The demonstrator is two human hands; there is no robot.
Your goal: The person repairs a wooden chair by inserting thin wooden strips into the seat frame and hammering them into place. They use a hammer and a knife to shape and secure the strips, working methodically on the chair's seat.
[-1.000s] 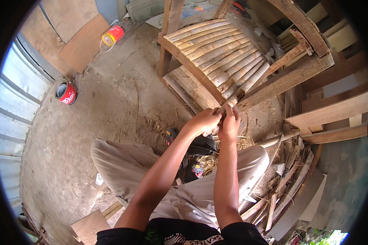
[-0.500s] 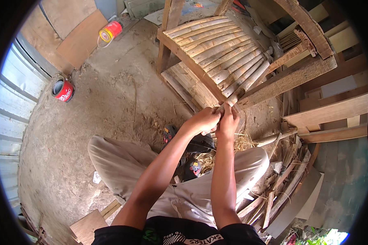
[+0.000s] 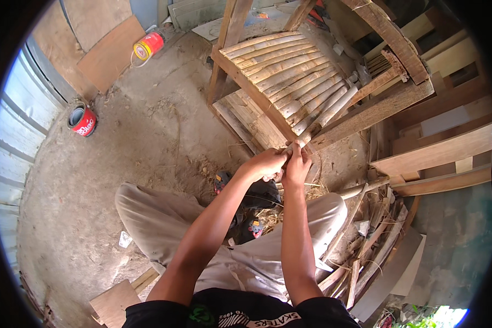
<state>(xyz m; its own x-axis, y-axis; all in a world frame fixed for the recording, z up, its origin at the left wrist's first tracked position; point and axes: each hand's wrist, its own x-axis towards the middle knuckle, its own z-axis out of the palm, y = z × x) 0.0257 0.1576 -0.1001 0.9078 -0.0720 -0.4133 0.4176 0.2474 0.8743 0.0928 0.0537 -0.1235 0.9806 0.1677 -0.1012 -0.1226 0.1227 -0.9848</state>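
Note:
A long bamboo slat [image 3: 333, 107] lies along the near right side of a wooden chair frame [image 3: 257, 90]. My left hand [image 3: 269, 163] and my right hand [image 3: 297, 165] are side by side, closed round the slat's near end at the seat's front corner. The fingertips are partly hidden, and whether a small tool is between them cannot be made out. Beside the held slat, a row of split bamboo slats [image 3: 290, 63] covers the seat from side to side.
Scrap wood strips [image 3: 377, 249] and straw lie right of my knee. Wooden boards and a shelf-like frame [image 3: 437, 147] stand at the right. Two red paint cans, one upright [image 3: 83, 121] and one tipped over [image 3: 149, 45], are on the dirt floor at the left.
The whole view has shifted slightly, so the chair and my hands sit a little further left. Both hands keep their grip on the slat's end, with only small finger movement.

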